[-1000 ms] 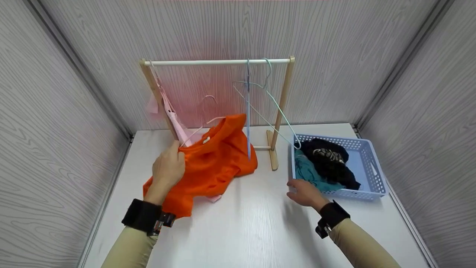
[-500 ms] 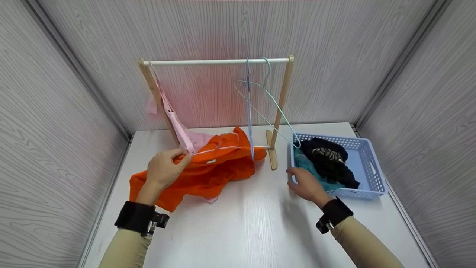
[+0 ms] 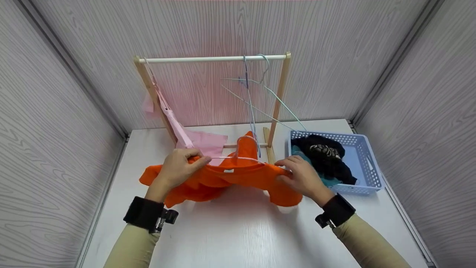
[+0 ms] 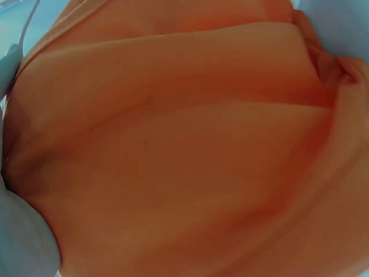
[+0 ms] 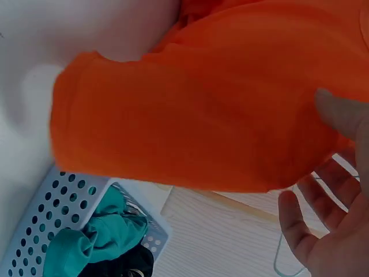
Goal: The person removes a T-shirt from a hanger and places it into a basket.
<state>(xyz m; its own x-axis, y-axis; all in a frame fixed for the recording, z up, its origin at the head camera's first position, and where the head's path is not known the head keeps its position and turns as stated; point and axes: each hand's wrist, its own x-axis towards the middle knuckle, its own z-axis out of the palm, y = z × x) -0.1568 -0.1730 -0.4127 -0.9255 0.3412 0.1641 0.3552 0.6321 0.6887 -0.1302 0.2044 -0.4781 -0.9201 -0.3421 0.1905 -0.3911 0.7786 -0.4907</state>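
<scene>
An orange short-sleeved shirt (image 3: 247,178) is stretched sideways over the table, a pale wire hanger (image 3: 223,158) showing in its neckline. My left hand (image 3: 177,169) pinches the left shoulder, where the hanger's end meets the cloth. The right shoulder is pinched by my right hand (image 3: 303,176). Seen from the right wrist, its thumb (image 5: 341,112) lies on the cloth, one finger is partly hidden behind it, and the other fingers are spread. Orange cloth (image 4: 184,144) fills most of the left wrist view, with parts of the left fingers (image 4: 26,236) at the edge.
Behind the shirt stands a small rack with a white rail (image 3: 200,59). Pink clothing (image 3: 167,111) hangs at its left end; a blue hanger (image 3: 246,74) and a green hanger (image 3: 286,108) hang toward the right. A blue basket (image 3: 372,169) holds black and teal clothes.
The right hand has left the basket's edge and now pinches the shirt's right shoulder. The shirt and hanger have shifted right and spread out, the left hand following rightward.
</scene>
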